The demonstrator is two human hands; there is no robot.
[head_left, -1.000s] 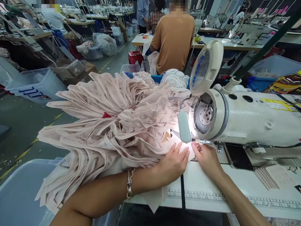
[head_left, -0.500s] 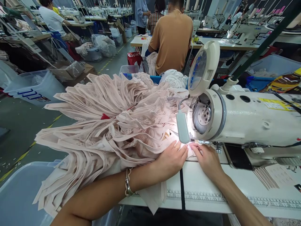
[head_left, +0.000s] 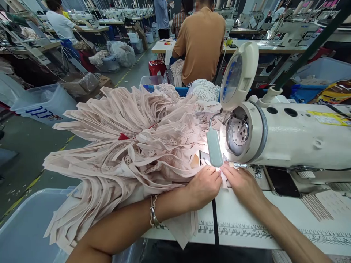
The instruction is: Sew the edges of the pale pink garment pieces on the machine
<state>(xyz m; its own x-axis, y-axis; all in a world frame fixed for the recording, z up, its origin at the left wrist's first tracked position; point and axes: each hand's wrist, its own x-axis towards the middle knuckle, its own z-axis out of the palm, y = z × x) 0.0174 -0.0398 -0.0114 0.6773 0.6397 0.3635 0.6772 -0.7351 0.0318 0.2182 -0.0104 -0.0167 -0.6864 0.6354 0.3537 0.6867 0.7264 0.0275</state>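
Observation:
My left hand (head_left: 204, 186) is closed, fingers curled at the edge of a small pale pink fabric piece (head_left: 224, 182) below the lamp. My right hand (head_left: 244, 182) lies over the right side of that piece, its fingers stretched forward and flat; its thumb is mostly hidden. Both hands are just in front of the sewing machine's (head_left: 290, 135) head. A grey-green lamp (head_left: 215, 148) lights the spot and hides part of the fabric and the needle area. Left of the machine, a big heap of pale pink garment pieces (head_left: 131, 135) borders my left forearm.
A ruler strip (head_left: 241, 229) runs along the white table's front edge. Thin fabric strips (head_left: 317, 207) lie at the right. A plastic bin (head_left: 30, 219) stands below at left. A person in a brown shirt (head_left: 203, 44) sits ahead, near a red stool (head_left: 157, 67).
My left hand has curled its fingers more and shifted slightly right. My right hand's fingers have straightened over the fabric. The fabric by the lamp has shifted, baring some machine plate.

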